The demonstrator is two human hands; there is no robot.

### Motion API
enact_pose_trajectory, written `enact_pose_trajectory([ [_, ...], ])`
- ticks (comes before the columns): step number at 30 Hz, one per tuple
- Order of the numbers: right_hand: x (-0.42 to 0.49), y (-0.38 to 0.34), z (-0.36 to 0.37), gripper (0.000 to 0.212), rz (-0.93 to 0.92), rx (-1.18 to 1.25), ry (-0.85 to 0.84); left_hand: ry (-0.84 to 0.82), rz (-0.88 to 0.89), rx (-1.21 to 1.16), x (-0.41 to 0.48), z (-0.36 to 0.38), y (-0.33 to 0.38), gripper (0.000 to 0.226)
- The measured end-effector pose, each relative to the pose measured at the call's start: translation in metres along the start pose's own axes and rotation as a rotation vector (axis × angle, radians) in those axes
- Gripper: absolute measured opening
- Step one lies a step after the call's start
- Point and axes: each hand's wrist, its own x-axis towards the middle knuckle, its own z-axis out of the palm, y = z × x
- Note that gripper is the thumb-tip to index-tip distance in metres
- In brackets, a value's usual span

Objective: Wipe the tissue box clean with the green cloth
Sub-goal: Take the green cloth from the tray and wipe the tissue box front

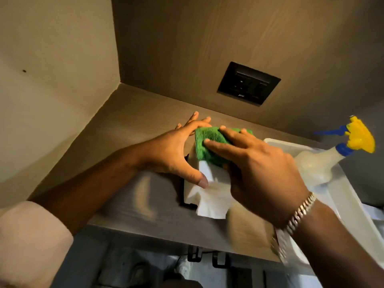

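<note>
Shelf (133,121) of wood grain in a beige-walled corner, black socket plate (248,83) behind: dark tissue box (182,196) under spread left hand (176,150), right hand (255,173) fingers pressing green cloth (207,142) on it, spray bottle (332,159) in white tray (342,200) beside.

Dim, warm yellowish light fills the frame, brightest on the wall (52,59) at upper left and fading to shadow along the bottom edge. Motion blur smears the right hand (257,173) and the shelf (145,204) in the lower centre. Wide-angle distortion bends lines toward the edges.
</note>
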Motion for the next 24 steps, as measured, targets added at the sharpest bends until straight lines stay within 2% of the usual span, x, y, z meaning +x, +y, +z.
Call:
enact_pose_trajectory([
  [5,-0.013,-0.003,0.003,0.063,0.212,0.0,-0.001,0.01,0.042,-0.159,-0.003,0.006,-0.003,0.134],
  [9,-0.035,-0.031,0.0,0.069,0.136,0.039,-0.017,0.01,0.059,-0.243,-0.003,0.009,-0.009,0.133],
  [13,0.008,-0.025,0.004,0.061,0.164,0.037,-0.064,0.001,0.102,-0.382,-0.004,0.012,-0.007,0.124],
  [15,0.026,-0.014,0.01,0.06,0.234,0.066,-0.041,0.023,0.091,-0.356,-0.005,0.013,-0.007,0.115],
  [20,0.002,0.013,0.016,0.061,0.406,0.189,0.097,0.05,0.048,-0.229,-0.006,0.008,-0.005,0.123],
  [24,-0.069,-0.004,0.019,0.074,0.367,0.334,0.165,0.022,0.006,-0.117,-0.009,0.004,0.003,0.132],
])
